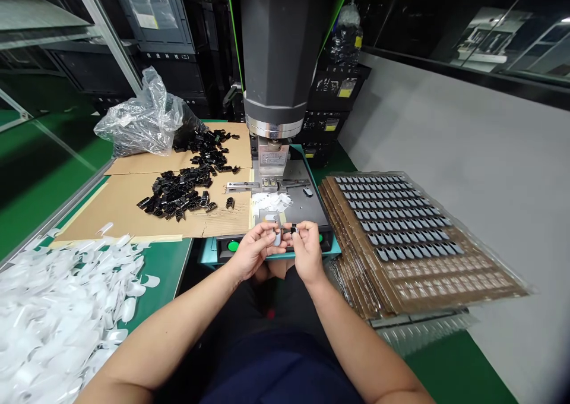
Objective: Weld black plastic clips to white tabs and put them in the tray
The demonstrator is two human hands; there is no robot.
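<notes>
My left hand [256,251] pinches a small pale, rounded piece [276,237] between thumb and fingers. Close beside it, my right hand [308,251] grips a small black part [293,230]. The two pieces are nearly together, above the front edge of the machine base. Just beyond the hands lies a pile of white pieces [271,201] on the base, below the metal fixture [269,184]. One dark part [307,192] rests on the base to the right.
Black parts [178,190] are heaped on cardboard [107,205] at the left, beside a plastic bag [149,119]. White pieces [57,315] cover the near-left table. Stacked trays [472,267] stand at right. The machine head [278,53] hangs over the fixture. A green button [233,246] is near my left hand.
</notes>
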